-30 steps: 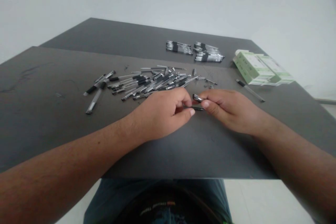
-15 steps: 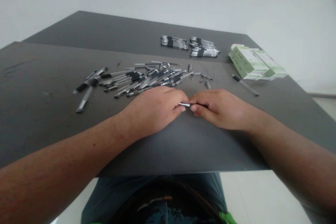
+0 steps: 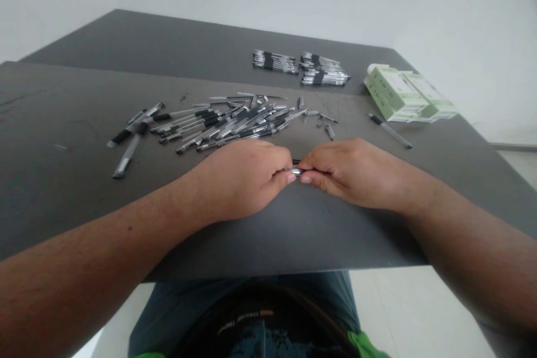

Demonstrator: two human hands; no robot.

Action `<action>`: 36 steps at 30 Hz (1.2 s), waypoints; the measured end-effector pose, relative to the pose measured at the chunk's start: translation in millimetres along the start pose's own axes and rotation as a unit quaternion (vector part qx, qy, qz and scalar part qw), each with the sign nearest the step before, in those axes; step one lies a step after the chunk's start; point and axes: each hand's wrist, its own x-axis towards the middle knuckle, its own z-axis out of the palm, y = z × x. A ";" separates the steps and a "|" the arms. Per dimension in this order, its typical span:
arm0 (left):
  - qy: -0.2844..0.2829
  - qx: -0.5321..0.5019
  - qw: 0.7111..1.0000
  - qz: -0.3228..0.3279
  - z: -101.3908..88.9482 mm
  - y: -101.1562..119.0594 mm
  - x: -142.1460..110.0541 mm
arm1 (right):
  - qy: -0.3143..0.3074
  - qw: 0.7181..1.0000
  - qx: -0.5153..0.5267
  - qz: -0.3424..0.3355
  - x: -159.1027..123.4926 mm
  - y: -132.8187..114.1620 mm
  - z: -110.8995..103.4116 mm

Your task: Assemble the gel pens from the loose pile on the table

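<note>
My left hand and my right hand meet low over the table's near half, fingertips almost touching. Both are closed on a pen, of which only a short shiny piece shows between them; the rest is hidden in the fingers. A thin dark strip shows just behind that piece. Beyond my left hand lies a loose pile of clear pens with black grips. Small clear caps and bits lie scattered beyond my right hand.
Bundles of pens lie farther back, with more pens stacked beside them. Green and white boxes stand at the right, with a single pen in front. A few pens lie apart at left. The table's front edge is close to me.
The fingertips of my two hands have come slightly closer together around the pen, and a dark strip now shows behind it. The view has shifted a little.
</note>
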 end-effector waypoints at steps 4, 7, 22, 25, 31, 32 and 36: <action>0.013 -0.026 0.996 -0.080 -15.4 -5.4 2.8 | 0.006 0.999 -0.043 0.019 -6.8 14.0 -11.4; 0.047 -0.018 0.991 -0.127 -22.8 -9.3 5.3 | 0.029 0.996 -0.067 0.058 -11.5 23.8 -19.2; 0.106 -0.068 0.982 -0.140 -12.4 -10.2 3.2 | 0.081 0.993 0.004 0.090 -6.3 25.6 -12.7; 0.101 -0.077 0.982 -0.142 -11.7 -10.0 4.9 | 0.103 0.990 0.005 0.095 -6.0 22.0 -10.9; 0.074 -0.083 0.987 -0.115 -6.4 -5.2 5.0 | 0.143 0.988 0.006 0.060 0.1 7.6 3.3; 0.073 -0.089 0.987 -0.110 -5.6 -4.2 4.8 | 0.144 0.988 0.003 0.050 1.5 5.9 6.2; 0.076 -0.100 0.988 -0.085 -2.7 -0.1 4.0 | 0.148 0.989 -0.003 0.022 4.7 2.0 13.8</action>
